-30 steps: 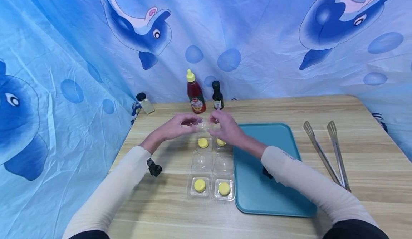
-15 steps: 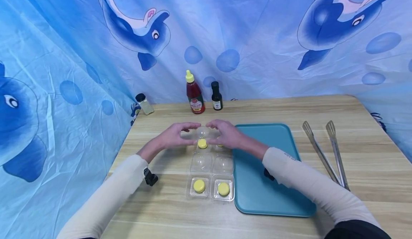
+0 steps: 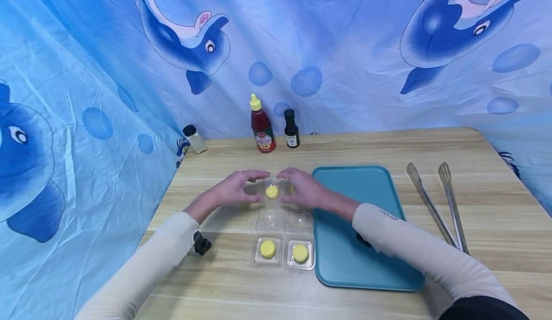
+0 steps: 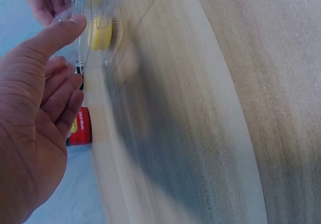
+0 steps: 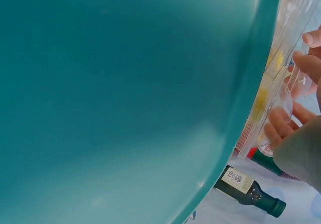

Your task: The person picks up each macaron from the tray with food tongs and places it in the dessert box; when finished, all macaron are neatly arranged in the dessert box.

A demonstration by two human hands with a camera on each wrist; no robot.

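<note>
In the head view my left hand [image 3: 235, 187] and right hand [image 3: 304, 188] face each other over the back left compartment of some clear plastic packaging. Between them they hold a clear domed lid [image 3: 272, 182] by its sides, thumbs nearer me. A round yellow macaron [image 3: 272, 192] shows through beneath it. Another macaron [image 3: 293, 189] is mostly hidden by my right hand. In the left wrist view, thumb and fingers lie at the edge of the clear plastic. Two more macarons sit in the front left tray [image 3: 257, 260] and front right tray [image 3: 311, 262].
Two clear domes [image 3: 270, 218] lie between the front and back rows. A teal tray [image 3: 358, 224] adjoins the packaging on the right, with metal tongs [image 3: 453, 205] beyond it. A red sauce bottle [image 3: 263, 131], a dark bottle [image 3: 292, 129] and a black-capped jar [image 3: 195, 139] stand behind.
Both hands have come down and toward me with the clear lid, from behind the back row to over the back left macaron. The trays and bottles stay put.
</note>
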